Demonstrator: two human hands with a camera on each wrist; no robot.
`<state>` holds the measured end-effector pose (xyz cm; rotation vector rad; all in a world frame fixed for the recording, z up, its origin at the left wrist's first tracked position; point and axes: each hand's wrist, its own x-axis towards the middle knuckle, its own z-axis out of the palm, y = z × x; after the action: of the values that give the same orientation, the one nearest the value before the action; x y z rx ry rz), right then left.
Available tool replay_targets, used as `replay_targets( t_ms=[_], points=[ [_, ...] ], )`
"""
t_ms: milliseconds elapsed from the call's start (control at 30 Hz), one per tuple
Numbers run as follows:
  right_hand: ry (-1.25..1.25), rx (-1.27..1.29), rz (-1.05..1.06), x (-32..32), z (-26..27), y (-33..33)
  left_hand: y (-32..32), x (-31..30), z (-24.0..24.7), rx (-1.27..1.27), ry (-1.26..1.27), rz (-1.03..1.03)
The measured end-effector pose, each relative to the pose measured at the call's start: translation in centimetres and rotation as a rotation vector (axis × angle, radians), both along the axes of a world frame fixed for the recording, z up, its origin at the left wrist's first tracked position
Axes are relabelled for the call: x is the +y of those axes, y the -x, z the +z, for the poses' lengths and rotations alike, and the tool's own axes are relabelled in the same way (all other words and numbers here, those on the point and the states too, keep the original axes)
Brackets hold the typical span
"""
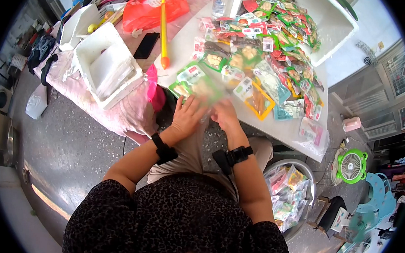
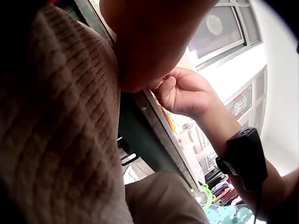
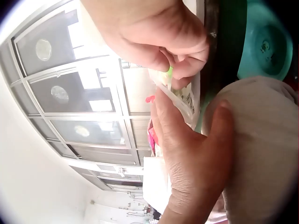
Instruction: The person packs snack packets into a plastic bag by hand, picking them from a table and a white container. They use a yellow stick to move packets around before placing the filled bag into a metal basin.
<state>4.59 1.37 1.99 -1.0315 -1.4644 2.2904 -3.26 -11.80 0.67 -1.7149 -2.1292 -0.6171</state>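
At the table's near edge, a green-edged clear food packet (image 1: 197, 81), blurred at its right side, lies in front of both hands. My left hand (image 1: 186, 118) rests on its near edge. In the right wrist view, the left hand (image 3: 194, 154) has straight fingers against the packet (image 3: 186, 103), its thumb held apart. My right hand (image 1: 225, 115) is at the packet's near right corner. Seen close up, the right hand (image 3: 163, 37) pinches a green bit of it between thumb and curled fingers. In the left wrist view, the right hand (image 2: 184, 91) shows curled fingers, partly covered by the left hand.
Many similar packets (image 1: 290, 62) spill from a white foam box (image 1: 340, 30) across the table. A yellow-edged packet (image 1: 254, 98) lies just right of the hands. To the left are another foam box (image 1: 133, 78), a phone (image 1: 147, 45) and a yellow stick (image 1: 163, 26). A metal basin (image 1: 311, 179) holds packets below.
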Motion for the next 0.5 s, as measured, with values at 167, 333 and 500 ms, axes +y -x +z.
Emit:
replay_targets(
  t_ms=[167,333,500],
  points=[
    [-0.164,-0.075,0.102,1.4,0.3,-0.6,2.0,1.2,0.2,0.035,-0.006,-0.132],
    [-0.167,0.112,-0.089,2.2,2.0,-3.0,4.3,1.2,4.1,-0.207,-0.064,-0.280],
    [-0.252,0.168,-0.200,2.8,5.9,-5.9,6.2,1.0,11.9,-0.695,-0.007,-0.192]
  ],
)
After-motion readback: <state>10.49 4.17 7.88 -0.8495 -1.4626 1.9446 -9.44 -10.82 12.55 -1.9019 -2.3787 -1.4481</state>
